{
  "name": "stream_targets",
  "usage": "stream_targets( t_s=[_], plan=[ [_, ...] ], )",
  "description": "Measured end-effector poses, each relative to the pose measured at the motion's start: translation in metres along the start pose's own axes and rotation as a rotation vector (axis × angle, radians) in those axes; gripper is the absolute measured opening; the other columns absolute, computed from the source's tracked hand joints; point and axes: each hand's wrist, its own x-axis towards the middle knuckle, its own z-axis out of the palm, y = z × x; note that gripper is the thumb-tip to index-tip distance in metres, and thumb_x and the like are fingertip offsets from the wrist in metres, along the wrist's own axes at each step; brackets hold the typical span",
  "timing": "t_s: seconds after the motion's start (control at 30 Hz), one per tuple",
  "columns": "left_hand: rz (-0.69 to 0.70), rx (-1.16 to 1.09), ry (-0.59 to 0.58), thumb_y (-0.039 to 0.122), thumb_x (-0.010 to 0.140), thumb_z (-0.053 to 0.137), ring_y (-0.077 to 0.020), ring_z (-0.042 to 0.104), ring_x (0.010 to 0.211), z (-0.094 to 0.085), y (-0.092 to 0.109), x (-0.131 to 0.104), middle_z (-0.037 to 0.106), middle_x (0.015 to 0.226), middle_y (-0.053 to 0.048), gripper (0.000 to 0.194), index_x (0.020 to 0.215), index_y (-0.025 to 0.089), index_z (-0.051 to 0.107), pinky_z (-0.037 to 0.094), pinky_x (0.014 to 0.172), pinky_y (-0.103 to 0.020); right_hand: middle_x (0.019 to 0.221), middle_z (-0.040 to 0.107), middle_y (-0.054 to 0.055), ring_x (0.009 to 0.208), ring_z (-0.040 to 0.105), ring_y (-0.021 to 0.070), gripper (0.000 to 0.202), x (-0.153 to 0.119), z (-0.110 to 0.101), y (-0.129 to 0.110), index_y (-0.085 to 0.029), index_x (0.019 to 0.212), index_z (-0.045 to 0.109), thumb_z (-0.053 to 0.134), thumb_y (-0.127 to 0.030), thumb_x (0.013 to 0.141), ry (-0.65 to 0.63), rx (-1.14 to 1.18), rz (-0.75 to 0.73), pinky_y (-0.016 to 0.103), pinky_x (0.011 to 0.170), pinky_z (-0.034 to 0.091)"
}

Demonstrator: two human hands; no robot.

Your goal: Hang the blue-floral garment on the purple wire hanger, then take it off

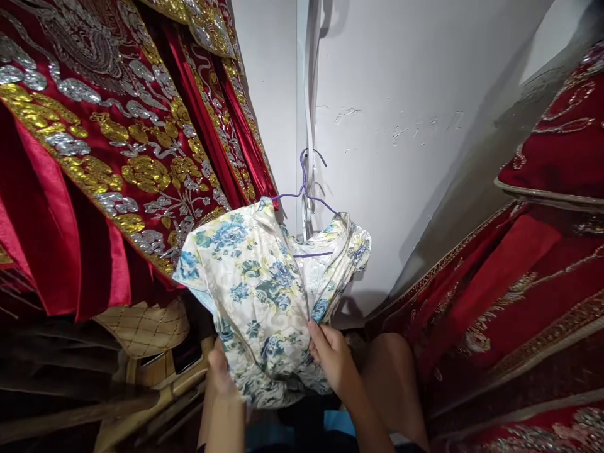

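Note:
A white garment with blue and green floral print (259, 283) hangs on a thin purple hanger (302, 192), whose hook is at a white vertical strip on the wall. My right hand (328, 352) pinches the garment's front edge below the V neckline, thumb on top. My left hand (221, 371) is at the garment's lower left side, blurred, with its fingers mostly behind the cloth. The garment's lower part is bunched between both hands.
Red embroidered garments with gold and silver sequins (146, 173) hang at the left. More red garments (514, 283) hang at the right. A pale wall (401, 94) stands ahead. A wooden chair with a quilted cushion (146, 330) is at the lower left.

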Motion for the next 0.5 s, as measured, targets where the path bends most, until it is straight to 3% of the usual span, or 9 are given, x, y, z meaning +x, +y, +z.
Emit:
stream_targets(
  t_s=[0.07, 0.17, 0.33, 0.5],
  plan=[
    [-0.107, -0.064, -0.033, 0.078, 0.062, 0.073, -0.0392, 0.059, 0.126, 0.000, 0.002, -0.001, 0.068, 0.128, -0.010, 0.079, 0.125, 0.031, 0.067, 0.054, 0.099, -0.054, 0.049, 0.038, -0.004, 0.049, 0.034, 0.0109, 0.060, 0.000, 0.005, 0.000, -0.020, 0.062, 0.049, 0.051, -0.073, 0.088, -0.030, 0.013, -0.009, 0.027, 0.050, 0.028],
    [-0.291, -0.086, -0.104, 0.051, 0.044, 0.092, -0.0444, 0.060, 0.125, 0.010, 0.012, 0.003, 0.076, 0.111, -0.013, 0.088, 0.124, 0.023, 0.070, 0.050, 0.105, -0.057, 0.050, 0.041, -0.005, 0.049, 0.038, 0.0116, 0.056, 0.003, 0.012, 0.004, -0.021, 0.063, 0.050, 0.056, -0.071, 0.086, -0.003, 0.089, -0.041, 0.026, 0.051, 0.032],
    [-0.411, -0.036, -0.183, 0.043, 0.045, 0.092, -0.0440, 0.064, 0.119, 0.030, 0.025, 0.001, 0.077, 0.109, -0.015, 0.078, 0.117, 0.020, 0.074, 0.049, 0.105, -0.057, 0.061, 0.047, -0.005, 0.054, 0.043, 0.0124, 0.040, 0.006, 0.012, 0.008, -0.022, 0.077, 0.054, 0.065, -0.060, 0.083, 0.162, 0.145, -0.055, 0.024, 0.052, 0.035],
    [-0.431, -0.010, -0.214, 0.042, 0.046, 0.093, -0.0428, 0.063, 0.119, 0.036, 0.024, -0.006, 0.075, 0.111, -0.016, 0.068, 0.108, 0.020, 0.075, 0.051, 0.103, -0.054, 0.059, 0.042, -0.006, 0.051, 0.034, 0.0105, 0.034, 0.004, 0.000, 0.004, -0.022, 0.073, 0.051, 0.063, -0.051, 0.085, 0.134, 0.127, -0.047, 0.024, 0.048, 0.027]
  ],
)
